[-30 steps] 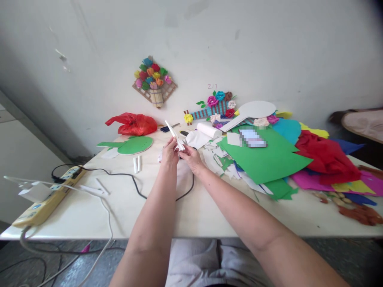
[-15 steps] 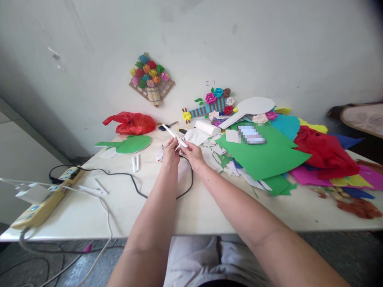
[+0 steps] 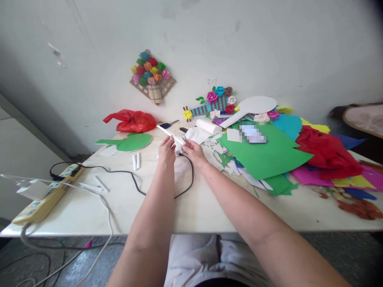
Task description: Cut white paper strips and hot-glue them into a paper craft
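Above the middle of the table, both hands hold a thin white paper strip (image 3: 176, 138) that slants down to the right. My left hand (image 3: 167, 151) is closed on its lower left side, fingers pinched together. The right end sits between the thumb and fingers of my right hand (image 3: 194, 151). A white object with a black cord (image 3: 191, 175) lies under the hands, mostly hidden by them. Left of my left hand, two short white paper rolls (image 3: 136, 161) lie side by side. Farther left is a green fan-shaped cutout (image 3: 134, 142) with a handle.
A yellow power strip (image 3: 48, 199) with cables lies at the left edge. Dark-handled scissors (image 3: 167, 124), a red plastic bag (image 3: 134, 120) and a white roll (image 3: 208, 127) stand behind. Green sheets (image 3: 263, 159), a phone (image 3: 253, 134) and paper scraps cover the right side.
My hands have drawn slightly apart, the left one shifting a little left. The white strip has moved with them and now lies at a flatter slant. The camera view has shifted slightly.
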Demonstrator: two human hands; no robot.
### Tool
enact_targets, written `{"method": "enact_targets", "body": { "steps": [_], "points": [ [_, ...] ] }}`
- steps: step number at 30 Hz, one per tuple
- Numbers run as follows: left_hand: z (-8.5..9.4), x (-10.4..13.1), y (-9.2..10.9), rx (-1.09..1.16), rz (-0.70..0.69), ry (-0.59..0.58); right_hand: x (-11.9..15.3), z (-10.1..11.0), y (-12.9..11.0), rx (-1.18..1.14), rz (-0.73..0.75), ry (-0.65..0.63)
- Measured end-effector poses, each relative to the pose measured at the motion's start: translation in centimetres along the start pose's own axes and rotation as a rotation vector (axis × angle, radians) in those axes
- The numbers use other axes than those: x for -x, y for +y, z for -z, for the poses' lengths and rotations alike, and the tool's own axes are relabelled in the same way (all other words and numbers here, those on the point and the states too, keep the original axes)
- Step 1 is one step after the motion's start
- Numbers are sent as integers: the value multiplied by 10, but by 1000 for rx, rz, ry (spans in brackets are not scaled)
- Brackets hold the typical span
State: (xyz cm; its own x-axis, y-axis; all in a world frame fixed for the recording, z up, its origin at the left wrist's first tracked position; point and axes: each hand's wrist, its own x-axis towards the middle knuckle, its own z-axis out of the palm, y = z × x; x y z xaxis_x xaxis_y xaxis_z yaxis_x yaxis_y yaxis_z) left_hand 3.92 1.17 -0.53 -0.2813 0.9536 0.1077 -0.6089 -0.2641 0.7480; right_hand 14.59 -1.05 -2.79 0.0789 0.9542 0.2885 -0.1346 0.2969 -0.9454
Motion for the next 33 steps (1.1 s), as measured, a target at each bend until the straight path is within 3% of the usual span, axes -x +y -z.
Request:
{"method": "enact_targets", "body": {
  "steps": [5, 9, 13, 19, 23, 28, 33],
  "points": [
    [14, -8, 17, 85, -92, 89, -1, 3, 0, 749, 220, -33],
    [24, -11, 23, 148, -101, 88, 2, -7, -5, 1186, 343, -163],
    [29, -12, 24, 165, -119, 57, 2, -25, -3, 1347, 402, -358],
    [32, -15, 27, 184, -145, 70, -7, -50, 12, 1439, 436, -440],
    [35, -15, 32, 182, -161, 77, -5, -43, 8, 1442, 434, -392],
    [36, -13, 36, 231, -157, 72, 0, -5, -10, 1419, 371, -177],
    [33, -13, 32, 197, -107, 42, -8, 34, -23, 1171, 9, 115]
  ]
}}
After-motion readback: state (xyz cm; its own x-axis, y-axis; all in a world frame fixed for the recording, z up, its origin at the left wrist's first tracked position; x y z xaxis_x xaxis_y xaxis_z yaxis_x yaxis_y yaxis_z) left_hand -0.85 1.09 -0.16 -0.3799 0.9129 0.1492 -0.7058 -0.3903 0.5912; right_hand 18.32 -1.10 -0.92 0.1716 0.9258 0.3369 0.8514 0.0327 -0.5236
